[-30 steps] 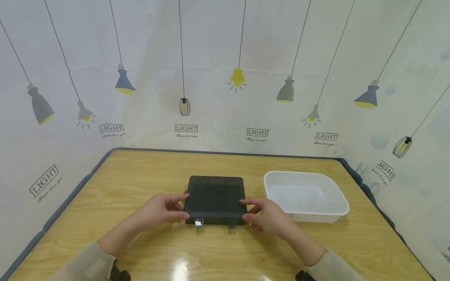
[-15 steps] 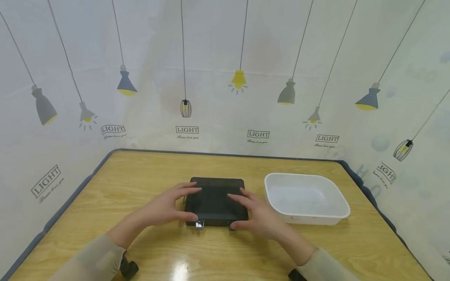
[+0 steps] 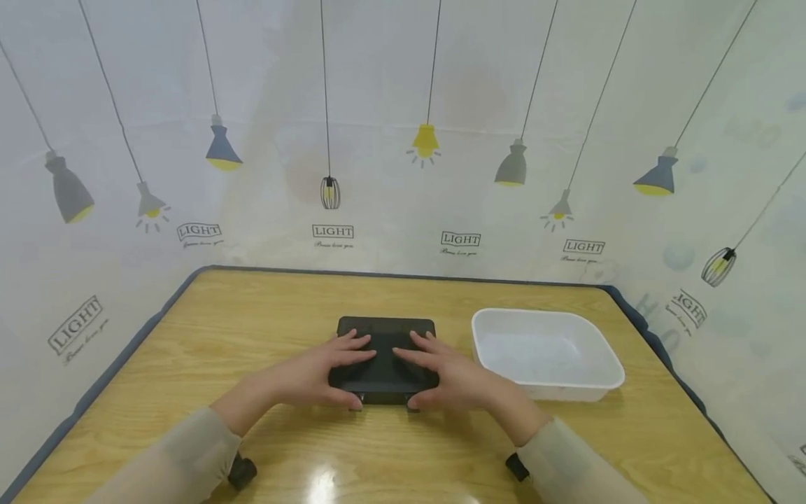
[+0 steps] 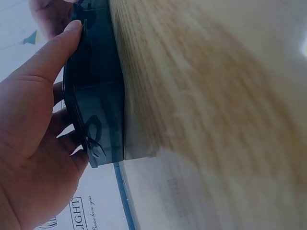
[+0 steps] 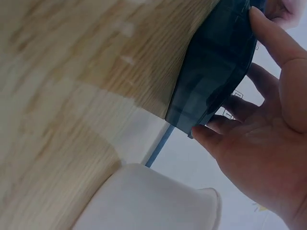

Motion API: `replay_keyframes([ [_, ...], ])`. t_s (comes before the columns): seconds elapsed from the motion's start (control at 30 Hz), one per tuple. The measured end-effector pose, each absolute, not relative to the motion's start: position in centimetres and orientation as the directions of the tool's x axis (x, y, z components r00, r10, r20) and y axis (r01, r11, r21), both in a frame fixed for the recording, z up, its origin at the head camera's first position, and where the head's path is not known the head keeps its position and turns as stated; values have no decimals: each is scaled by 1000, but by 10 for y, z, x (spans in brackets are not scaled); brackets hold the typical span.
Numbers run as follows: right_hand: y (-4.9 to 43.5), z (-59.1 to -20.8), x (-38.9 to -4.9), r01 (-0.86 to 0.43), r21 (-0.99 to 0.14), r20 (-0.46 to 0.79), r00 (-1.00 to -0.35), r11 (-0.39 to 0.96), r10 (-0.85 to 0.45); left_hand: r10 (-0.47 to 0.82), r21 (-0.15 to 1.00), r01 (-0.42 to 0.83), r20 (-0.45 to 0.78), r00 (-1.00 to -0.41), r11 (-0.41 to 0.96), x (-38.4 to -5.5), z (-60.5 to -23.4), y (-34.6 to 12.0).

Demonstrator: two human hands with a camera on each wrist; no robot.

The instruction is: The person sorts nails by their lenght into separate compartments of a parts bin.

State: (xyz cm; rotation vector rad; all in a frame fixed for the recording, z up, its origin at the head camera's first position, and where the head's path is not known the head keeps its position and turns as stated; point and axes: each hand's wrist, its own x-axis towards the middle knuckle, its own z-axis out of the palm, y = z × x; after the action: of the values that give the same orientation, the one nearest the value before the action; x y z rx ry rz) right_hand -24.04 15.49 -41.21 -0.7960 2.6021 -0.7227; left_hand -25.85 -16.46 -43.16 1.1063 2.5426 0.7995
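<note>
A dark, see-through lidded box (image 3: 385, 333) stands on the wooden table, with two small latches on its near side. My left hand (image 3: 308, 374) lies spread over the lid's left half, its thumb at the left latch (image 3: 355, 407). Mirroring it, my right hand (image 3: 464, 379) has its fingers over the right half and its thumb at the right latch (image 3: 413, 408). From the wrist views, the box (image 4: 103, 110) looks closed, and each thumb touches the near edge at its latch. Whatever may be inside cannot be made out.
To the right of the box stands a white plastic tub (image 3: 548, 388). A dark blue border runs round the wooden table (image 3: 264, 301), and a pale curtain printed with lamps (image 3: 384, 84) hangs behind it.
Both hands have moved from the box's left and right sides onto the lid. Their thumbs have come to the front latches. Box and tub stay in place.
</note>
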Motion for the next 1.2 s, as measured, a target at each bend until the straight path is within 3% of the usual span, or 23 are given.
replay_keyframes([
  [0.17, 151, -411, -243, -413, -533, -196, -789, 739, -582, 732, 574, 593, -18, -681, 565, -258, -432, -165],
  [0.73, 147, -419, -239, -432, -514, -149, -806, 741, -573, 679, 506, 574, -30, -734, 644, -255, -426, -157],
  [1.2, 141, -413, -235, -448, -425, -155, -820, 786, -551, 681, 404, 617, -23, -732, 676, -256, -425, -150],
])
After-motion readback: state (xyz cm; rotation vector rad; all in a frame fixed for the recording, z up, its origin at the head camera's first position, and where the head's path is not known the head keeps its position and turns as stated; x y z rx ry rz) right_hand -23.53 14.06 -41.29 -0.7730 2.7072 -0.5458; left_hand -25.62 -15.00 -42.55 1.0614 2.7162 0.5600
